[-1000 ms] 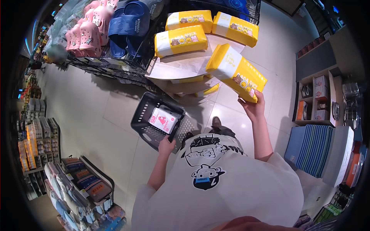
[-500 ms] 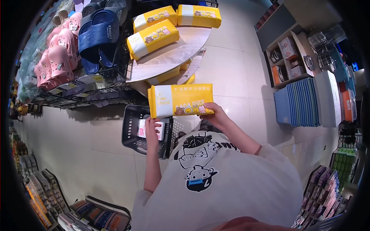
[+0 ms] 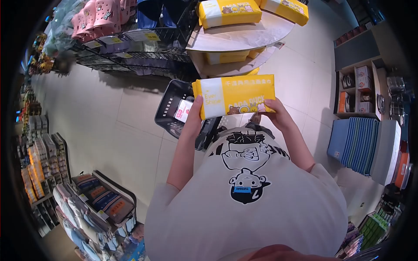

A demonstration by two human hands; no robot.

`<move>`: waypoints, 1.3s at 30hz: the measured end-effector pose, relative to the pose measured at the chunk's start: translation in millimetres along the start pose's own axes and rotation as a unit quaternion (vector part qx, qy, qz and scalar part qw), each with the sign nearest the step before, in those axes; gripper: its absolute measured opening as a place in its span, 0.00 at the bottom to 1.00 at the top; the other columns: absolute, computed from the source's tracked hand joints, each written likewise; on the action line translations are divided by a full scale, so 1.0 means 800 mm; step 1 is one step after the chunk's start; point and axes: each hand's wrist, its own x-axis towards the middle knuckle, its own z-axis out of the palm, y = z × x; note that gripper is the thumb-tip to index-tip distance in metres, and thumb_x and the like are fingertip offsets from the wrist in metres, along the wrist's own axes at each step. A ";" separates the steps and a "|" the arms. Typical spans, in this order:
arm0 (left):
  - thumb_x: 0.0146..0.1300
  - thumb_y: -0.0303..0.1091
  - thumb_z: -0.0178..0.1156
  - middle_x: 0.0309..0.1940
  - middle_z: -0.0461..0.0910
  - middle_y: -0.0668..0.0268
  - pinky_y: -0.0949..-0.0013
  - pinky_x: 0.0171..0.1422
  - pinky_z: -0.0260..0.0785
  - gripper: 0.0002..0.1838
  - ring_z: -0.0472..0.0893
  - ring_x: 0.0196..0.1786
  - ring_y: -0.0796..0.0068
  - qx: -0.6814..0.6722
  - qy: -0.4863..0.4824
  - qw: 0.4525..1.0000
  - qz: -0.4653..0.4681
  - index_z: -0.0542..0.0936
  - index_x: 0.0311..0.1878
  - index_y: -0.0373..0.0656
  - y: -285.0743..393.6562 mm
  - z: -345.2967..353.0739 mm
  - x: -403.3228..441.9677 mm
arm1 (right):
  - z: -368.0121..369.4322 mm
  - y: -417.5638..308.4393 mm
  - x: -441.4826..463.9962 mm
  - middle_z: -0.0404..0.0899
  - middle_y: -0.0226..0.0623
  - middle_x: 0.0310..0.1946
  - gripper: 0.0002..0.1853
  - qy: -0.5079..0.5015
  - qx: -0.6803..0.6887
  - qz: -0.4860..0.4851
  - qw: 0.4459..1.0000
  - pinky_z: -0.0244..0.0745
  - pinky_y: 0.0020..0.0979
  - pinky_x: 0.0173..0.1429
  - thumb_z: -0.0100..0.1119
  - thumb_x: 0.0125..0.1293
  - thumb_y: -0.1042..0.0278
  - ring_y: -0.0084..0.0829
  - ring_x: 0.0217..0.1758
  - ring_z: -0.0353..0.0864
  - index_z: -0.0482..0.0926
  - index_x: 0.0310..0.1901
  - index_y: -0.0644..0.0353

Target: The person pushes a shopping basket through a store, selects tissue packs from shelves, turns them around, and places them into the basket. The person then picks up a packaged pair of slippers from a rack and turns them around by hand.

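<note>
A yellow and white pack of face tissues (image 3: 237, 96), printed with cartoon animals, is held up in front of my body. My left hand (image 3: 194, 118) grips its left end, thumb at the edge and fingers hidden behind. The lower right corner is in my right hand (image 3: 278, 115), with the thumb on the front. Below and behind the pack, a dark shopping basket (image 3: 167, 102) stands on the floor, partly covered by the pack and my left forearm. Inside it lies a white packet with pink print (image 3: 183, 109).
Matching yellow packs (image 3: 230, 12) sit on a rounded wooden shelf (image 3: 239, 37) ahead. Pink clogs (image 3: 106, 15) fill a wire rack at the upper left. Folded blue textiles (image 3: 352, 145) and a shelf unit (image 3: 348, 91) stand at right. A bin of packaged goods (image 3: 102, 198) is at lower left.
My left hand has moved up from the pack's lower edge to grip its left end. The view has shifted, so the shelf and basket appear higher and further right.
</note>
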 end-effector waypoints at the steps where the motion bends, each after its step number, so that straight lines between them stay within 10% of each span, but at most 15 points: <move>1: 0.79 0.59 0.47 0.66 0.75 0.61 0.67 0.75 0.63 0.36 0.75 0.68 0.74 0.002 0.000 1.000 0.007 0.66 0.74 0.37 0.002 0.003 -0.004 | 0.000 0.000 0.000 0.80 0.36 0.54 0.33 0.009 0.002 0.003 1.000 0.72 0.32 0.55 0.62 0.66 0.49 0.27 0.52 0.78 0.70 0.67 0.60; 39: 0.72 0.66 0.54 0.72 0.68 0.59 0.61 0.79 0.56 0.46 0.67 0.75 0.67 0.091 -0.090 0.990 0.064 0.58 0.78 0.38 -0.028 0.004 -0.054 | -0.021 0.025 -0.041 0.75 0.41 0.63 0.46 -0.026 -0.012 -0.034 0.999 0.66 0.38 0.72 0.65 0.61 0.39 0.33 0.67 0.74 0.65 0.72 0.64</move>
